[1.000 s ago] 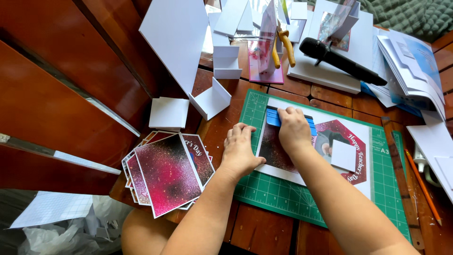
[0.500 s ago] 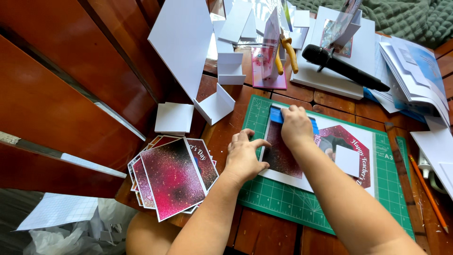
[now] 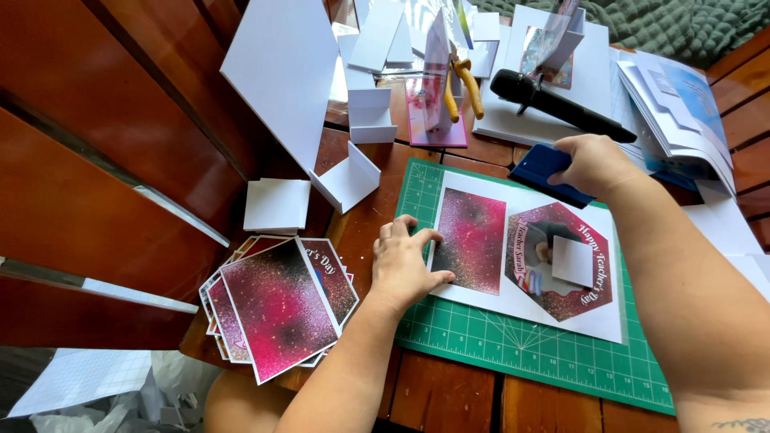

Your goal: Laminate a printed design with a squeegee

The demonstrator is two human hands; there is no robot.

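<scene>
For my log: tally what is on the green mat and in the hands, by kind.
Green mat: 1
White printed sheet: 1
Small white square: 1
Blue scraper in right hand: 1
Left hand presses the sheet, holds nothing: 0
Total: 4

Bright, even daylight floods in; glare streaks the glossy red-brown wooden table [image 3: 88, 200] and washes out the white card pieces [image 3: 281, 72]. Shadows stay soft and short. Focus is sharp throughout, with wide-angle stretching at the edges.
</scene>
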